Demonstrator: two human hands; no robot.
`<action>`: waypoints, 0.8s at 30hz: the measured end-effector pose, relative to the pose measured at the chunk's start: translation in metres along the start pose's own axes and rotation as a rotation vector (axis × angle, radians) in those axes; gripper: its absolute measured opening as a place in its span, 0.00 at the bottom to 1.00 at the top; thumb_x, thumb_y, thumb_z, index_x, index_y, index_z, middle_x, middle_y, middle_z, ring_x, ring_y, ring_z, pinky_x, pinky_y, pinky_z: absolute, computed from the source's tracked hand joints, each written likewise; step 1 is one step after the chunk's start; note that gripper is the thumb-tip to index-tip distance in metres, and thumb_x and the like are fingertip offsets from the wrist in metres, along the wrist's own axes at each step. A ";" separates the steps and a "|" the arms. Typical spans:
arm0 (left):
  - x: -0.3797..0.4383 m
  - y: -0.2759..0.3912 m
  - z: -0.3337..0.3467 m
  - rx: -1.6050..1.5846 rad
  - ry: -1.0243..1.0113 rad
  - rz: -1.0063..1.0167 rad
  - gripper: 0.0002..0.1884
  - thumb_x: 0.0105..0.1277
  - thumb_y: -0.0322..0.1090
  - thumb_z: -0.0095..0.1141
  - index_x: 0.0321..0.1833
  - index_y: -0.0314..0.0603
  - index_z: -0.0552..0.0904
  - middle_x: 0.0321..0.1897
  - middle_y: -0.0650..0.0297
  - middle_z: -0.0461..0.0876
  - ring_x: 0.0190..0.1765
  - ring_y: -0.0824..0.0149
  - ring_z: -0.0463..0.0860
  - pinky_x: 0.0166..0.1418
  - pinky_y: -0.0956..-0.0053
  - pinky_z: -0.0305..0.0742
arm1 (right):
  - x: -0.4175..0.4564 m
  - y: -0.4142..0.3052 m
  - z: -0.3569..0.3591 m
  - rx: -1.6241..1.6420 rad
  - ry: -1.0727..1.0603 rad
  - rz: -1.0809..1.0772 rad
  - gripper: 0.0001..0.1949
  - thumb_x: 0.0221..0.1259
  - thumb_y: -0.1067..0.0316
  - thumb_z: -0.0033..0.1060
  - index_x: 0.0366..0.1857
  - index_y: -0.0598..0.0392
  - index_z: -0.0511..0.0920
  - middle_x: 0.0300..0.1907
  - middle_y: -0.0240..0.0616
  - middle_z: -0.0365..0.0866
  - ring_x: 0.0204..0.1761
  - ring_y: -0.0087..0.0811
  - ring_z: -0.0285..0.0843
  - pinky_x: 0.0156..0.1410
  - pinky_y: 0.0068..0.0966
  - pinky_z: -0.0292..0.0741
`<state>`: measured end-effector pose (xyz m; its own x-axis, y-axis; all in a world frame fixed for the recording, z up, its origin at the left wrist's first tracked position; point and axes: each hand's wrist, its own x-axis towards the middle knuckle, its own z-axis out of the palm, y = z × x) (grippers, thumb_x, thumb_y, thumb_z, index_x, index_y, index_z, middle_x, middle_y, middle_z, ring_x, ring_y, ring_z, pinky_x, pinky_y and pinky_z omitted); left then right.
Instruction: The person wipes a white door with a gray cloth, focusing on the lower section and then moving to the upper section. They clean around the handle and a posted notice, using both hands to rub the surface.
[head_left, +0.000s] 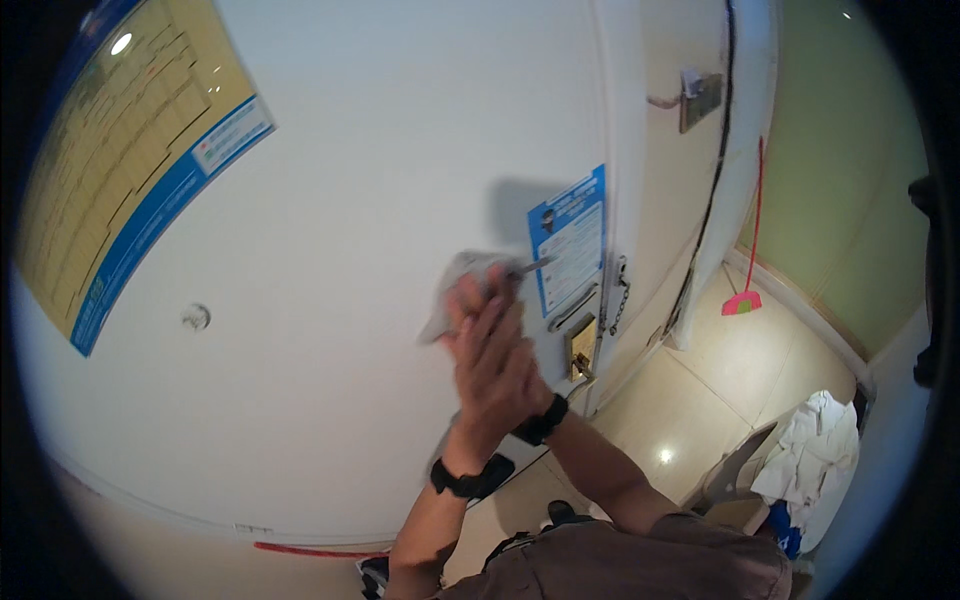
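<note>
My left hand (491, 367) and my right hand (536, 375) are close together and overlap before a white door (360, 300). A grey cloth (465, 285) lies bunched at the fingertips, and a thin dark metal tool tip (536, 264) sticks out beside it towards a blue and white notice (574, 232). My right hand, mostly behind the left one, appears to hold the cloth and the tool; blur and overlap hide the exact hold. The left fingers are stretched out over it. Both wrists wear black bands. Below the notice are a metal handle (574, 309) and a brass lock plate (581, 346).
A door chain (621, 300) hangs by the frame. A large yellow and blue poster (142, 165) is at the upper left. At the right, a pink broom (742, 303) stands against a greenish panel (840, 172); white cloth (810, 450) lies over a chair. A red stick (322, 551) lies low down.
</note>
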<state>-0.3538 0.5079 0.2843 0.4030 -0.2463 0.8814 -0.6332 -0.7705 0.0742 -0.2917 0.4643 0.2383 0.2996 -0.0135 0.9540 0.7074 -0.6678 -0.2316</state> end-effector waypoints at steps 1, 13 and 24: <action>0.007 0.002 0.010 -0.003 -0.028 0.007 0.03 0.62 0.27 0.62 0.36 0.42 0.86 0.66 0.53 0.82 0.74 0.50 0.75 0.76 0.49 0.66 | -0.002 0.011 -0.003 -0.018 0.018 0.039 0.32 0.79 0.49 0.43 0.81 0.51 0.57 0.81 0.48 0.53 0.84 0.55 0.44 0.83 0.56 0.51; -0.027 -0.020 -0.060 0.446 -0.141 -0.103 0.13 0.67 0.36 0.59 0.52 0.50 0.89 0.80 0.56 0.67 0.84 0.53 0.58 0.83 0.53 0.52 | -0.017 -0.073 0.019 -0.157 0.075 0.127 0.31 0.82 0.49 0.39 0.83 0.50 0.52 0.84 0.45 0.49 0.85 0.48 0.45 0.84 0.47 0.54; -0.097 -0.049 -0.173 0.445 -0.074 -0.309 0.22 0.66 0.35 0.59 0.65 0.48 0.84 0.79 0.61 0.69 0.83 0.57 0.60 0.80 0.57 0.59 | -0.020 -0.215 0.042 -0.361 -0.032 -0.098 0.31 0.85 0.50 0.35 0.84 0.49 0.48 0.86 0.42 0.44 0.85 0.43 0.46 0.84 0.39 0.57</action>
<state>-0.4765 0.6714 0.2761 0.5816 0.0023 0.8135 -0.1438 -0.9840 0.1056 -0.4231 0.6399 0.2611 0.2653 0.0827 0.9606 0.4640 -0.8843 -0.0520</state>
